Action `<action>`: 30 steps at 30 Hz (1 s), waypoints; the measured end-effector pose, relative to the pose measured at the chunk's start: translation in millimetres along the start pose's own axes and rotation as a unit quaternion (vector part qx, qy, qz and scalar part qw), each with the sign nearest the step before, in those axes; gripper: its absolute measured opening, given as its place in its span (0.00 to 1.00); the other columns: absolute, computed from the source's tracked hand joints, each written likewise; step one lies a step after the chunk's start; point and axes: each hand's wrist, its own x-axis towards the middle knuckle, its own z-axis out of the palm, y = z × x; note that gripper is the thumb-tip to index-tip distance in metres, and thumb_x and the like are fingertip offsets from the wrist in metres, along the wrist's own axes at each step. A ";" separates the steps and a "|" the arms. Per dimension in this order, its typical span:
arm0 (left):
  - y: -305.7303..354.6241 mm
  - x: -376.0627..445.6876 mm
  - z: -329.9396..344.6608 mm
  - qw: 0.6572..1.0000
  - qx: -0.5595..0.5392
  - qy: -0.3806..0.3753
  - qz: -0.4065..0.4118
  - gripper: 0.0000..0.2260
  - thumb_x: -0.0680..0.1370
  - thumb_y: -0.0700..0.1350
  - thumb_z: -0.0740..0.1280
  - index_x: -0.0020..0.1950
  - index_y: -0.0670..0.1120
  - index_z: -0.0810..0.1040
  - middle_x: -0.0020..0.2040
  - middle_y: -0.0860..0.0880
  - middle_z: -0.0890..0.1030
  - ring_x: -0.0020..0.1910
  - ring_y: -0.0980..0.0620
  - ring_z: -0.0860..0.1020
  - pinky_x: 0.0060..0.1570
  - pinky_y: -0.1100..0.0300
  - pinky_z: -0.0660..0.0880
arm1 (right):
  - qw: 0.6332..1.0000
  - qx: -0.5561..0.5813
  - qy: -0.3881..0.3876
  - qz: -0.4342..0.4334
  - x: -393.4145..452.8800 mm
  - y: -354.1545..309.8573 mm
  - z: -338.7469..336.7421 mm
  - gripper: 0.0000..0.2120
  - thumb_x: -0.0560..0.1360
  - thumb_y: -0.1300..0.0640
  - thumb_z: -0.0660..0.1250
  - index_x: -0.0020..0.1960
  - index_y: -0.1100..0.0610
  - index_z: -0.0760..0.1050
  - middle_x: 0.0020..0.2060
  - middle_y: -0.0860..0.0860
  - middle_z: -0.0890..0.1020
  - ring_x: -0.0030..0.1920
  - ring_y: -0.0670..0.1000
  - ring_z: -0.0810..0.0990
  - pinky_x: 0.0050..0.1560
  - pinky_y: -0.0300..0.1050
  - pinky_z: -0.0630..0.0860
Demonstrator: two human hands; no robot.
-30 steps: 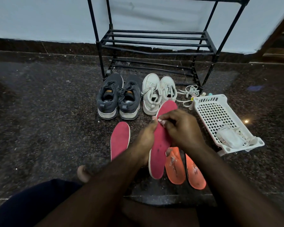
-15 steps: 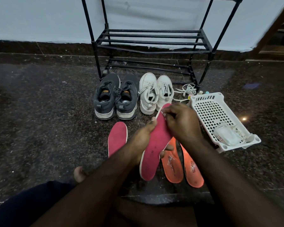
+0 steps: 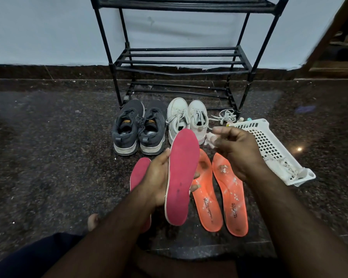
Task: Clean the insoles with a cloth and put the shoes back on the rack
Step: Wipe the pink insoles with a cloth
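Note:
My left hand (image 3: pixel 158 177) holds a pink insole (image 3: pixel 181 175) upright by its middle, thumb on the left edge. My right hand (image 3: pixel 236 151) is lifted off it to the right and pinches a small white cloth (image 3: pixel 209 138) in its fingertips. A second pink insole (image 3: pixel 139 173) lies on the floor behind my left hand. Two orange insoles (image 3: pixel 229 197) lie side by side on the floor to the right. Dark grey sneakers (image 3: pixel 138 127) and white sneakers (image 3: pixel 186 117) stand in front of the empty black shoe rack (image 3: pixel 181 61).
A white plastic basket (image 3: pixel 269 145) with rags in it lies tilted on the floor at the right, loose white laces (image 3: pixel 226 116) just behind it. The floor is dark speckled stone. My toe (image 3: pixel 92 220) and knee show at the lower left.
My right hand has come off the pink insole and moved right with the cloth. The insole now shows fully. The view has tilted up, so more of the rack is visible.

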 end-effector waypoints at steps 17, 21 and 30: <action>-8.8 -0.4 18.0 0.999 0.037 -0.028 0.027 0.25 0.84 0.60 0.53 0.48 0.46 0.85 0.34 0.42 0.81 0.26 0.45 0.81 0.21 0.57 0.76 | 0.842 -0.449 -0.052 -0.294 -18.6 22.8 46.7 0.09 0.71 0.65 0.69 0.48 0.57 0.85 0.44 0.52 0.83 0.47 0.51 0.81 0.51 0.37 0.70; -9.1 -2.1 17.5 0.997 0.066 -0.024 0.018 0.27 0.82 0.62 0.53 0.55 0.41 0.81 0.38 0.36 0.81 0.29 0.42 0.82 0.23 0.59 0.76 | 0.850 -0.453 0.028 -0.265 -5.8 12.8 34.7 0.09 0.72 0.64 0.69 0.49 0.56 0.84 0.44 0.51 0.83 0.48 0.50 0.80 0.49 0.29 0.64; -3.6 -2.5 17.3 0.998 0.040 -0.038 0.033 0.27 0.83 0.60 0.53 0.48 0.45 0.86 0.36 0.41 0.82 0.29 0.44 0.82 0.22 0.58 0.75 | 0.867 -0.436 -0.069 -0.234 -23.4 15.7 41.0 0.09 0.73 0.64 0.67 0.47 0.55 0.84 0.38 0.41 0.79 0.35 0.42 0.76 0.40 0.38 0.73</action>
